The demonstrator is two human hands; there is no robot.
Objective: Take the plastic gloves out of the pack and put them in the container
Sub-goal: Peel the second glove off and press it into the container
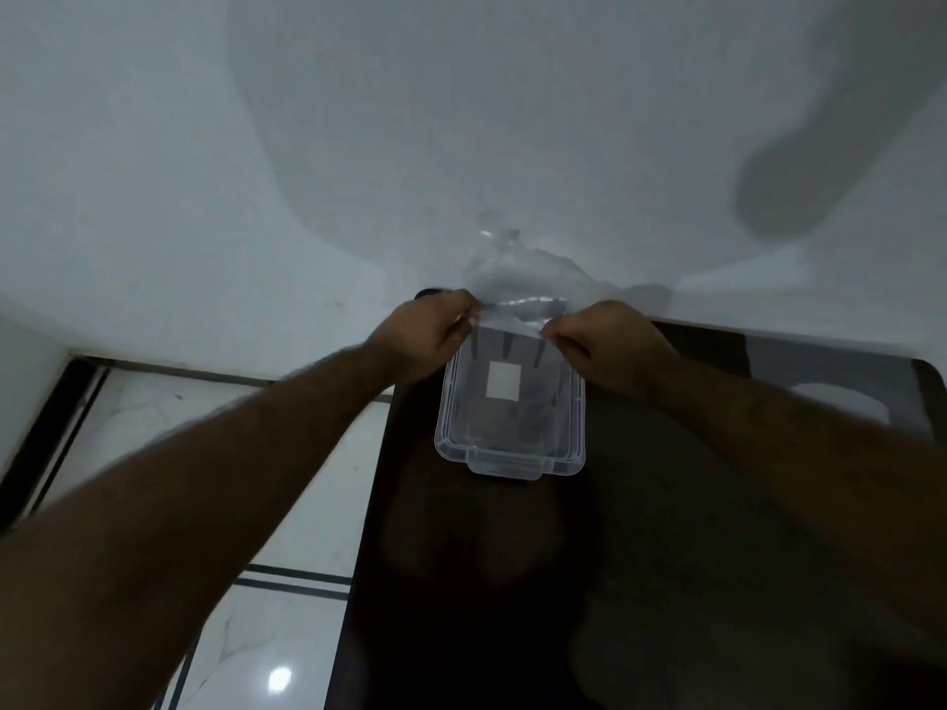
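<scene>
Two hands pinch the near edge of the pack (515, 279), left hand (429, 334) on its left corner, right hand (604, 345) on its right corner, fingers closed on the film, pack held up above the far end of the container (510, 453). Pack is clear thin plastic, crumpled, rising toward the wall (205, 171); gloves inside can't be told apart from the film. Likely very light, limp, slippery, clings and tears easily, so best gripped at the mouth edge with fingertips as now, then pinch the glove bundle, not a single sheet. Container is clear, rigid, open top, looks empty, white label (503, 380) seen at its bottom, latch tab on the near rim; sits on the dark surface (666, 504) near its far edge, close to the wall. Room: little clearance behind the pack because of the wall, surface's left edge just beside the container with tiled floor (287, 504) below, so a dropped glove could drift off. Open space on the right and near side of the surface. Straight drop down into the container looks unobstructed.
</scene>
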